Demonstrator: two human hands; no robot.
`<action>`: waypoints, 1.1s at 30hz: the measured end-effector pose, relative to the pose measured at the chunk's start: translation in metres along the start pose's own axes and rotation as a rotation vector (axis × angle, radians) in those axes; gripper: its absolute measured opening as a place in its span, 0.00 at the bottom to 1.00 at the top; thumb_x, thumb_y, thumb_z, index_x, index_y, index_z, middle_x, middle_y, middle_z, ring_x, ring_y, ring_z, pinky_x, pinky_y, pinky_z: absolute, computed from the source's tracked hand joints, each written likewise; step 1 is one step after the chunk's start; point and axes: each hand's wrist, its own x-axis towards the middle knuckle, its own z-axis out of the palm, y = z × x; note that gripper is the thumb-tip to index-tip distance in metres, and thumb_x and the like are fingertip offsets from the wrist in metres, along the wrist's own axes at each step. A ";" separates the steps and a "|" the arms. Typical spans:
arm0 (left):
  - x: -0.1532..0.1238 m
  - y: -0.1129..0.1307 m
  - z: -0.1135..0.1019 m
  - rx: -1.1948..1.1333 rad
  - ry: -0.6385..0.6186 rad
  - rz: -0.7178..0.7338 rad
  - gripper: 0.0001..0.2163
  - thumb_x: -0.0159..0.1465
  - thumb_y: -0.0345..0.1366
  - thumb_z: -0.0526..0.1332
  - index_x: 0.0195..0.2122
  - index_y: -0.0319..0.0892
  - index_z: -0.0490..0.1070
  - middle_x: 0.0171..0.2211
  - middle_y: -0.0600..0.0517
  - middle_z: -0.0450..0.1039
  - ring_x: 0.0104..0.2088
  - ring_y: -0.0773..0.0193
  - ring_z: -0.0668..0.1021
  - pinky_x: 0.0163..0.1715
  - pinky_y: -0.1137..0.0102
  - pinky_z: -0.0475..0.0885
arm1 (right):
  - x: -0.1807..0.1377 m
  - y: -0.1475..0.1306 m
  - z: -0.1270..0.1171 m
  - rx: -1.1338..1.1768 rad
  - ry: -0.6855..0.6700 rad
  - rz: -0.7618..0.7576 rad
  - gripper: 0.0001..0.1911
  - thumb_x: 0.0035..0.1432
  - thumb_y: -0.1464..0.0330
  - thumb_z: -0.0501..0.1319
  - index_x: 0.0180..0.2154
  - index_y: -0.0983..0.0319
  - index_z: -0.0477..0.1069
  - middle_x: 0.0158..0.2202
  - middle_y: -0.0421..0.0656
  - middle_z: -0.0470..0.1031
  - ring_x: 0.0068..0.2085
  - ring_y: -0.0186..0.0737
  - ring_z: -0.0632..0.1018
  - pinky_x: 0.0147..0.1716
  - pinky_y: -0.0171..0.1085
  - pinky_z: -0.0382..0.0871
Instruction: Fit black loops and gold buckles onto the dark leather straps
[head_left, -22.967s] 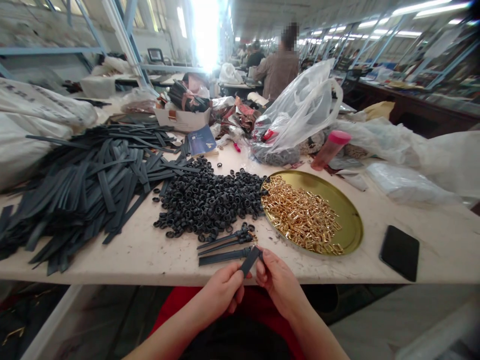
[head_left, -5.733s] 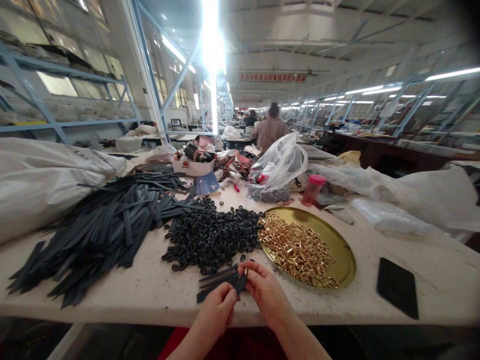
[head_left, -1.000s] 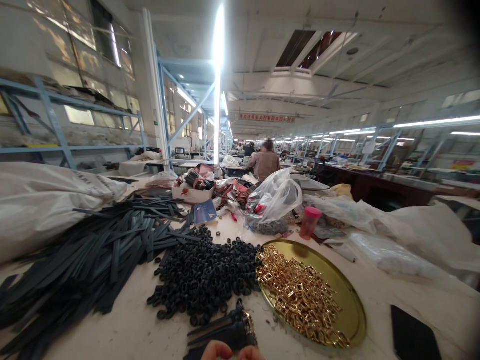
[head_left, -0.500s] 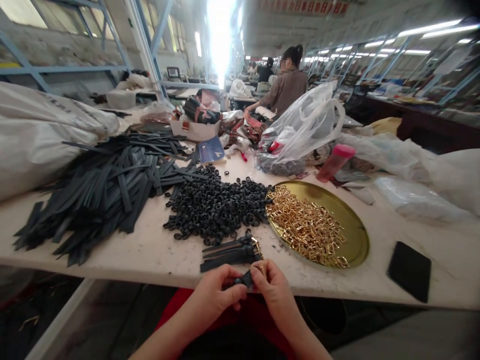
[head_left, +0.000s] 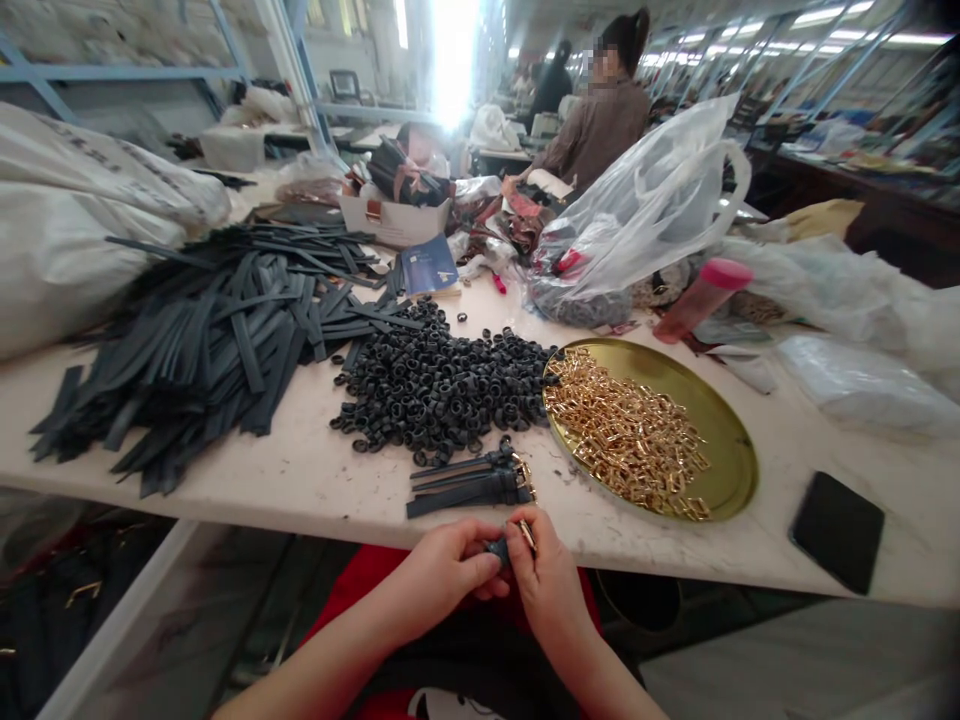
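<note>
My left hand (head_left: 457,562) is closed on a short dark strap (head_left: 496,548), mostly hidden by the fingers. Pinched in my right hand (head_left: 541,562) is a gold buckle (head_left: 528,534), close against the strap's end. Both hands meet just in front of the table edge. Beyond them lie several black straps with gold buckles (head_left: 472,485), side by side. A heap of small black loops (head_left: 450,395) sits behind these. Gold buckles in a pile (head_left: 630,430) cover the left part of a round gold tray (head_left: 731,450).
Loose black strips (head_left: 217,330) are heaped at the left beside a white sack (head_left: 67,230). A black phone (head_left: 838,530) lies at the right. Farther back are a blue booklet (head_left: 429,266), a clear plastic bag (head_left: 645,215) and a pink-capped jar (head_left: 701,300). A person sits beyond.
The view has tilted down and shifted slightly. My hands stay together, with the fingers drawn closer around the strap and the gold buckle showing more clearly in my right hand.
</note>
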 end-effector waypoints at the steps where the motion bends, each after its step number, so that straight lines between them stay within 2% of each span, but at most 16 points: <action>1: 0.000 0.000 0.001 -0.011 -0.002 -0.006 0.18 0.55 0.30 0.54 0.48 0.36 0.66 0.32 0.48 0.74 0.30 0.65 0.76 0.31 0.72 0.69 | -0.001 0.000 0.001 0.002 0.017 0.007 0.16 0.60 0.56 0.44 0.36 0.60 0.62 0.28 0.41 0.70 0.29 0.39 0.73 0.29 0.36 0.63; 6: 0.000 0.003 0.009 -0.043 0.006 -0.029 0.20 0.55 0.29 0.52 0.50 0.33 0.63 0.30 0.48 0.73 0.29 0.65 0.76 0.30 0.73 0.69 | -0.003 -0.002 0.005 0.032 0.090 0.068 0.19 0.59 0.54 0.43 0.36 0.60 0.62 0.26 0.41 0.69 0.27 0.39 0.71 0.27 0.36 0.62; 13: -0.004 -0.003 0.016 0.091 0.047 0.042 0.19 0.55 0.31 0.52 0.48 0.34 0.64 0.24 0.51 0.72 0.24 0.64 0.75 0.25 0.73 0.68 | -0.013 -0.004 0.013 0.126 0.148 0.050 0.17 0.60 0.56 0.44 0.36 0.61 0.61 0.28 0.42 0.70 0.29 0.38 0.71 0.29 0.36 0.62; 16: -0.011 -0.008 0.013 0.095 0.022 0.032 0.20 0.55 0.31 0.53 0.51 0.36 0.62 0.26 0.51 0.71 0.24 0.66 0.75 0.24 0.74 0.67 | -0.024 0.001 0.007 0.231 0.053 0.033 0.16 0.60 0.57 0.45 0.36 0.62 0.61 0.27 0.40 0.68 0.28 0.36 0.70 0.28 0.34 0.62; 20: -0.025 -0.008 0.010 0.078 -0.160 0.019 0.19 0.57 0.31 0.53 0.51 0.39 0.62 0.29 0.51 0.71 0.24 0.70 0.74 0.25 0.76 0.67 | -0.040 0.008 -0.011 0.355 -0.223 0.017 0.12 0.58 0.59 0.50 0.37 0.62 0.62 0.23 0.36 0.63 0.25 0.32 0.66 0.25 0.32 0.60; 22: -0.032 -0.006 0.014 0.101 -0.199 0.019 0.18 0.57 0.31 0.53 0.49 0.39 0.63 0.29 0.51 0.71 0.24 0.70 0.74 0.25 0.76 0.67 | -0.047 0.009 -0.016 0.332 -0.259 0.001 0.11 0.57 0.60 0.52 0.35 0.62 0.62 0.23 0.35 0.63 0.25 0.32 0.66 0.25 0.32 0.60; 28: -0.037 -0.005 0.035 0.286 -0.078 0.098 0.17 0.57 0.29 0.50 0.47 0.37 0.66 0.30 0.51 0.70 0.27 0.67 0.74 0.27 0.74 0.67 | -0.059 0.008 -0.002 0.211 0.009 0.067 0.16 0.59 0.55 0.47 0.32 0.61 0.60 0.23 0.37 0.64 0.25 0.35 0.67 0.25 0.34 0.61; 30: -0.034 -0.008 0.036 0.319 -0.070 0.107 0.17 0.56 0.29 0.50 0.47 0.37 0.65 0.31 0.50 0.70 0.27 0.66 0.74 0.27 0.74 0.67 | -0.061 0.011 0.002 0.217 0.028 0.085 0.16 0.59 0.54 0.46 0.33 0.60 0.59 0.24 0.38 0.65 0.25 0.35 0.68 0.26 0.34 0.61; 33: -0.032 -0.012 0.034 0.288 -0.121 0.061 0.18 0.56 0.30 0.51 0.48 0.37 0.63 0.31 0.50 0.71 0.26 0.66 0.75 0.25 0.74 0.65 | -0.065 0.016 0.000 0.277 -0.033 0.069 0.17 0.59 0.54 0.46 0.33 0.61 0.59 0.23 0.37 0.63 0.25 0.34 0.68 0.25 0.33 0.61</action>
